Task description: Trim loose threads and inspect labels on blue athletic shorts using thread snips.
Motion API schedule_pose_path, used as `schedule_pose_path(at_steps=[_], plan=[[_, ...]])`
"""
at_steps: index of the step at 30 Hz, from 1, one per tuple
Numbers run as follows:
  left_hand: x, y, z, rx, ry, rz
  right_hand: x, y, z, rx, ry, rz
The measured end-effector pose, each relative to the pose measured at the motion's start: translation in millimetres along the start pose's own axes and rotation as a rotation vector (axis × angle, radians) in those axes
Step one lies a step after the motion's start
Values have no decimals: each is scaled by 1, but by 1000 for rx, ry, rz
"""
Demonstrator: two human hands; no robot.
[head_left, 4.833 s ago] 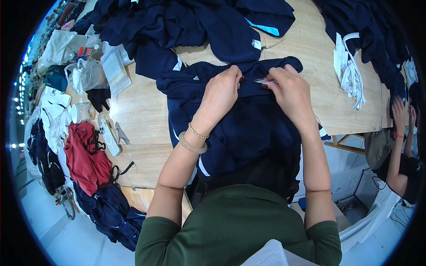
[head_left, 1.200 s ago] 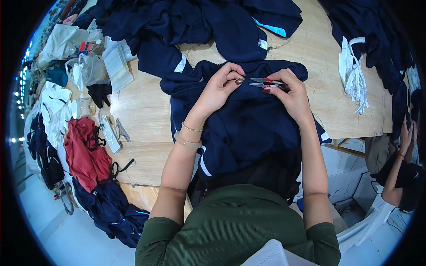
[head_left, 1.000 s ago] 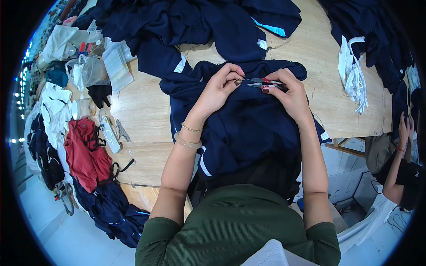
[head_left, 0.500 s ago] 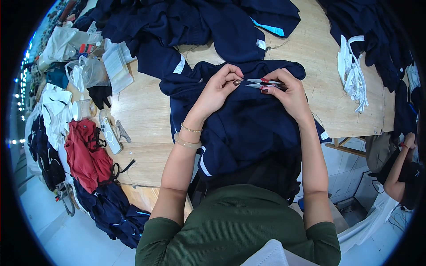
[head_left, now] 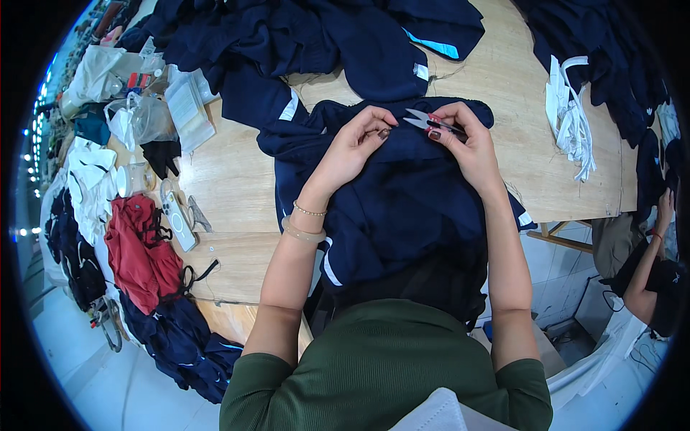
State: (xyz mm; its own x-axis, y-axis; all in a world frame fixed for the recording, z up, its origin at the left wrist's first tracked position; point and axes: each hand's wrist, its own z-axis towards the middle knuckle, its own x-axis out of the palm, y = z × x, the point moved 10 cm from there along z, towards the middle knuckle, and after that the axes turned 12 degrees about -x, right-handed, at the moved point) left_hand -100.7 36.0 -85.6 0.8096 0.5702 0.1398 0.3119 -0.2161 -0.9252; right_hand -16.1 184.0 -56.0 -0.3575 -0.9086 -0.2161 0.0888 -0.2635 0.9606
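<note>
A navy blue garment [head_left: 402, 208] lies bunched over the near edge of the table and down toward my lap. My right hand [head_left: 471, 151] is closed around a pair of thread snips [head_left: 422, 119], whose two pointed blades stand apart and point left. The blade tips are just right of my left fingertips, above the far part of the garment. My left hand [head_left: 352, 147] is closed in a pinch over the same cloth. What sits between its thumb and finger is too small to make out.
More navy garments [head_left: 287, 43] are heaped at the far side of the wooden table [head_left: 223, 266]. White strips [head_left: 568, 122] hang together at the right. Along the left are a phone [head_left: 177, 219], red cloth [head_left: 140, 248] and plastic bags [head_left: 147, 118]. Another person's arm [head_left: 647, 262] shows far right.
The snips have tilted, their tips now slightly farther away and turned upward in my right hand. My left hand stays almost in place. The other person's arm at the right has risen.
</note>
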Motion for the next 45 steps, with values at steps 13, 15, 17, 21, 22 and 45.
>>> schedule_pose_path(at_steps=[13,15,17,21,22,45], plan=[[-1,-14,-11,116,-258,352,-8,-16,3,6,-83,151],[-2,-13,-11,98,-311,371,-9,-16,3,5,-81,142],[-5,-23,-17,195,-489,534,-8,-14,2,24,-93,173],[9,-41,-25,422,-627,782,-7,-15,2,17,-88,159],[10,-47,-26,496,-673,798,-6,-13,2,8,-81,134],[9,-37,-18,506,-428,665,-8,44,0,-359,-28,-555]])
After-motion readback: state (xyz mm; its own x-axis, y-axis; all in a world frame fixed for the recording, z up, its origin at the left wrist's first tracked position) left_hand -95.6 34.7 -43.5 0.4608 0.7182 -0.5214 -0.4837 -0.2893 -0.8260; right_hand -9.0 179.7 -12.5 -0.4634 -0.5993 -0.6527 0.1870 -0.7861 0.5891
